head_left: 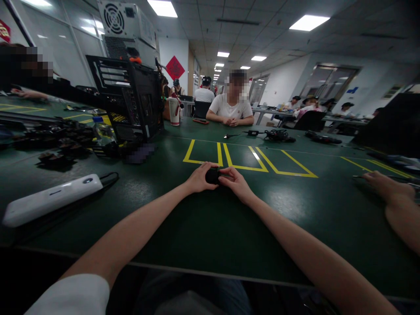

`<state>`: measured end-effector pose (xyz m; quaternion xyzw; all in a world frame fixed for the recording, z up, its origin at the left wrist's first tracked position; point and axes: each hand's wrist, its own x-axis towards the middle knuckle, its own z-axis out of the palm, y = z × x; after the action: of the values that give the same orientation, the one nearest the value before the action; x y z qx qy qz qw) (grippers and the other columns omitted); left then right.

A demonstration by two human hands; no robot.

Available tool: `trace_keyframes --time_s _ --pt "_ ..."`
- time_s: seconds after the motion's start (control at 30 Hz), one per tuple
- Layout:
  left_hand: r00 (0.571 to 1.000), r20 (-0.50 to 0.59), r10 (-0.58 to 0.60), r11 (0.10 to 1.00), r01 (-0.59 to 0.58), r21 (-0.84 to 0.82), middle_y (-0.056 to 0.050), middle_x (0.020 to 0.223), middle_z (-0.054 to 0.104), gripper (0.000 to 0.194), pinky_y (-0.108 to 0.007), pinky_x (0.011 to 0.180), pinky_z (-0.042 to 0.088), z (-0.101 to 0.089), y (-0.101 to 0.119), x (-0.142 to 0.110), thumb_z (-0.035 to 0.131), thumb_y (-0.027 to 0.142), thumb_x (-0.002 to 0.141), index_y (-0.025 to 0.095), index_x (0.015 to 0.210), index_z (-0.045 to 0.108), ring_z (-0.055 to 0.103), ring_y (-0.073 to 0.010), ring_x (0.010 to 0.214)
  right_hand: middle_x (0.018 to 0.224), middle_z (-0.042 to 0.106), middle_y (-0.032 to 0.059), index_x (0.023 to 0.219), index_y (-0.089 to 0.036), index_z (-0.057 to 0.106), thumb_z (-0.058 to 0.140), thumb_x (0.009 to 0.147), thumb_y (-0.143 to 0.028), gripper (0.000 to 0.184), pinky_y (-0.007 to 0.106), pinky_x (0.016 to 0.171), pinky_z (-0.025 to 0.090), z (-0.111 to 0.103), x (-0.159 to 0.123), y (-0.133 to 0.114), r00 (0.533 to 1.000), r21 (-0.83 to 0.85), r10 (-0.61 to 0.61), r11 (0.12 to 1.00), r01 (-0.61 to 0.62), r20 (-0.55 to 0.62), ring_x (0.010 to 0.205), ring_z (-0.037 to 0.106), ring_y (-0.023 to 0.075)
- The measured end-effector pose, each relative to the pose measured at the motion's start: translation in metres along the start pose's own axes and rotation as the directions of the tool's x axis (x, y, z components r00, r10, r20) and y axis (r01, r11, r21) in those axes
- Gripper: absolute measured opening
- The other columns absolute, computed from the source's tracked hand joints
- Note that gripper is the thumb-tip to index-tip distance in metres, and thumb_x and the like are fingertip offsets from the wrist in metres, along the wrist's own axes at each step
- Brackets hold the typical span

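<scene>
Gripping black object (212,175), left hand (202,177), right hand (236,183) touching, computer case (138,103) beyond.

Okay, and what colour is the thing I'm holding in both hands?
Black, as the head view shows.

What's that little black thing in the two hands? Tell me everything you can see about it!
The small black thing looks roundish and very dark, maybe plastic, but no parts or writing show clearly. The left hand curls around its left side, and the fingertips of the right hand meet its right side. It's just this side of the yellow lines on the green table. I can't tell whether it touches the table, or what it is.
</scene>
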<state>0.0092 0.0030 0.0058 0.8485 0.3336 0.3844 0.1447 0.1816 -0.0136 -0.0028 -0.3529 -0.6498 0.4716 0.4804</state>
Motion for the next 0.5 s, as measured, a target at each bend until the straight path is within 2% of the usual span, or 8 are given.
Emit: trace_keyframes --time_s 0.2,0.33,0.5 --pt "1.0 0.021 -0.009 1.0 0.01 -0.021 -0.004 0.105 0.047 0.057 -0.037 0.084 0.038 -0.0022 0.0017 -0.0006 0.065 0.025 0.056 0.022 0.107 0.041 0.046 -0.0205 0.097 0.106 0.053 0.0041 0.099 -0.021 0.049 0.06 0.066 -0.025 0.035 0.036 0.087 0.041 -0.0009 0.0016 -0.0005 0.999 -0.03 0.016 0.999 -0.015 0.029 0.096 0.053 0.0163" --pt "1.0 0.014 0.004 1.0 -0.004 -0.014 -0.003 0.105 0.047 0.058 -0.036 0.084 0.038 -0.0009 -0.0011 -0.0006 0.066 0.026 0.056 0.022 0.108 0.04 0.046 -0.02 0.097 0.105 0.053 0.0023 0.094 -0.022 0.049 0.063 0.062 -0.021 0.034 0.034 0.088 0.041 0.0 0.0004 -0.0024 0.999 0.014 -0.003 1.0 0.002 0.045 0.098 0.053 0.0164" --pt "1.0 -0.008 0.014 1.0 -0.014 -0.002 -0.003 0.104 0.047 0.057 -0.036 0.085 0.038 0.0024 -0.0043 0.0002 0.066 0.026 0.055 0.022 0.106 0.041 0.046 -0.0198 0.098 0.097 0.054 0.0008 0.085 -0.021 0.051 0.062 0.063 -0.027 0.025 0.034 0.082 0.044 0.0012 0.0011 -0.0016 1.0 0.003 0.019 1.0 -0.019 -0.005 0.084 0.057 0.0133"
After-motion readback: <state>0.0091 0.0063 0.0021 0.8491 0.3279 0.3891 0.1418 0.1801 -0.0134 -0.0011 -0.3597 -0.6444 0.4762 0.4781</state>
